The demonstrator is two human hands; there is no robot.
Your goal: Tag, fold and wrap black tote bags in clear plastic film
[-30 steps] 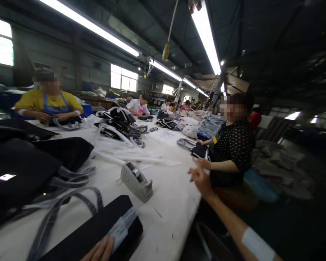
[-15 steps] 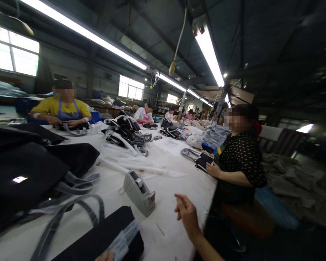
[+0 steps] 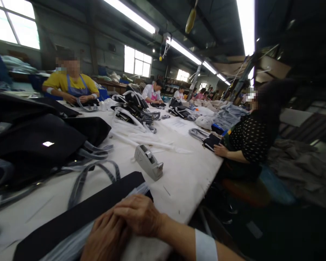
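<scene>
A flat black fabric bag (image 3: 84, 206) lies on the near table edge, with a clear plastic-wrapped strip (image 3: 70, 241) along its near side. My left hand (image 3: 105, 232) rests over this strip, fingers bent and pressing it to the bag. Across the left fingertips lies my right hand (image 3: 141, 214), its fingers together and curled down; whatever is under them is hidden. A white band circles my right forearm. Just beyond the bag stands a grey tape dispenser (image 3: 149, 162). Grey plastic-wrapped bag handles (image 3: 93, 177) loop out on the bag's far side.
Large black bags (image 3: 43, 141) are heaped at left. More bags (image 3: 133, 105) are piled mid-table near white strips (image 3: 152, 141). A co-worker in a dotted top (image 3: 250, 134) holds a black bag at the right edge. Opposite sits a person in yellow (image 3: 73, 85).
My right hand has come down from above the table, beside the dispenser, onto the bag and over my left hand. More of my left hand shows. The view has shifted.
</scene>
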